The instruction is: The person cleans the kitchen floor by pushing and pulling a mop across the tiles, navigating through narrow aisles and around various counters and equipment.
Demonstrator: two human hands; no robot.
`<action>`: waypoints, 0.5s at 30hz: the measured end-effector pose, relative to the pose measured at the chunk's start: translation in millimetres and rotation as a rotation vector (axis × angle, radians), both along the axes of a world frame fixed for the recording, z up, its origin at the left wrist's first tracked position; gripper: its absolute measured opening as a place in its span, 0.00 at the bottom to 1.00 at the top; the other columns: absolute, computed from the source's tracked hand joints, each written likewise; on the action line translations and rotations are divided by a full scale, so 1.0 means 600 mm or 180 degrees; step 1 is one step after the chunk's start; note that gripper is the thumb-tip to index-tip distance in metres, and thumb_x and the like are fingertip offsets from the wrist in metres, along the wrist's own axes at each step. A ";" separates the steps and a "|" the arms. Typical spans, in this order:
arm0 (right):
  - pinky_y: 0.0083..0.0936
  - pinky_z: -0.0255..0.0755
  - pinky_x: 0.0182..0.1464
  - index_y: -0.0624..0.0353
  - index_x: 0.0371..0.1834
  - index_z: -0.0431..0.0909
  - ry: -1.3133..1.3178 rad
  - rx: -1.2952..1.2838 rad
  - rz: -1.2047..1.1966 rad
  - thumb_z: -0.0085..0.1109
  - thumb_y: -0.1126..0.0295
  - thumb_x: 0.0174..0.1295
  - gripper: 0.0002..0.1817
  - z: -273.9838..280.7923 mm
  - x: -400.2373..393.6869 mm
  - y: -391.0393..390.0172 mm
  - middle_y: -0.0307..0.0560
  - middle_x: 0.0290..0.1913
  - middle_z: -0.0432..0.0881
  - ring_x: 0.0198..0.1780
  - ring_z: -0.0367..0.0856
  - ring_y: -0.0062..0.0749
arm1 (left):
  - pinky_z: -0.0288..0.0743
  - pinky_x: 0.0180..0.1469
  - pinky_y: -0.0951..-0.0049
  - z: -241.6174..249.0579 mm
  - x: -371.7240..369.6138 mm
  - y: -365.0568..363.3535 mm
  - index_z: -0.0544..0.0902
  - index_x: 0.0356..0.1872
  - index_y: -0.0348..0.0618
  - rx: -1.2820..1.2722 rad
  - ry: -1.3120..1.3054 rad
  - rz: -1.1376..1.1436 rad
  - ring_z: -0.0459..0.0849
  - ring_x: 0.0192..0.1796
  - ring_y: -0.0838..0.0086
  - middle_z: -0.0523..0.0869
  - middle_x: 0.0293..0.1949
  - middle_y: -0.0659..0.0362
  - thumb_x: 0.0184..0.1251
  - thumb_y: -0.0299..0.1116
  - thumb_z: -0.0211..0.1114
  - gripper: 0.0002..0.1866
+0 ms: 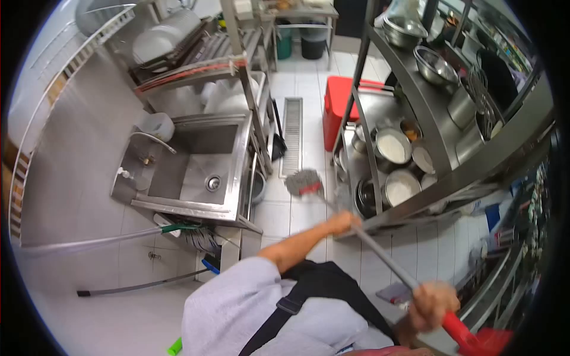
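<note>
A mop with a grey string head [301, 180] and a red clamp rests on the white tiled floor [276, 221], beside the end of a long drain grate [291, 133]. Its grey pole runs up and to the right, ending in a red grip [460, 329]. Partway along the pole, my left hand [343, 223] is closed round it with the arm stretched forward. Higher up, just below the red grip, my right hand [432, 304] is wrapped round the pole, slightly blurred.
At left stands a steel sink [208, 172]; brooms [148, 283] lean below it. A steel shelf rack [427, 113] with bowls and pots lines the right, close to the pole. A red bin [338, 107] and a black bucket [313, 44] stand farther back.
</note>
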State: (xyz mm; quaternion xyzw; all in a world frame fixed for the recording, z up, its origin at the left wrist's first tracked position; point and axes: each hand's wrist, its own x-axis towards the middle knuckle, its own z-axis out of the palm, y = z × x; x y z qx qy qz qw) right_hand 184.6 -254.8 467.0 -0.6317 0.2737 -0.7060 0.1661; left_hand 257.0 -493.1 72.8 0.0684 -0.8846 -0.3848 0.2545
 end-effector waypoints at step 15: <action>0.21 0.53 0.19 0.51 0.19 0.63 -0.1072 0.0795 -0.1298 0.60 0.68 0.65 0.18 0.027 0.092 -0.035 0.34 0.14 0.63 0.13 0.56 0.19 | 0.69 0.29 0.53 0.144 0.066 -0.035 0.79 0.17 0.39 0.0714 -0.0316 0.0042 0.79 0.24 0.48 0.75 0.17 0.44 0.55 0.48 0.74 0.23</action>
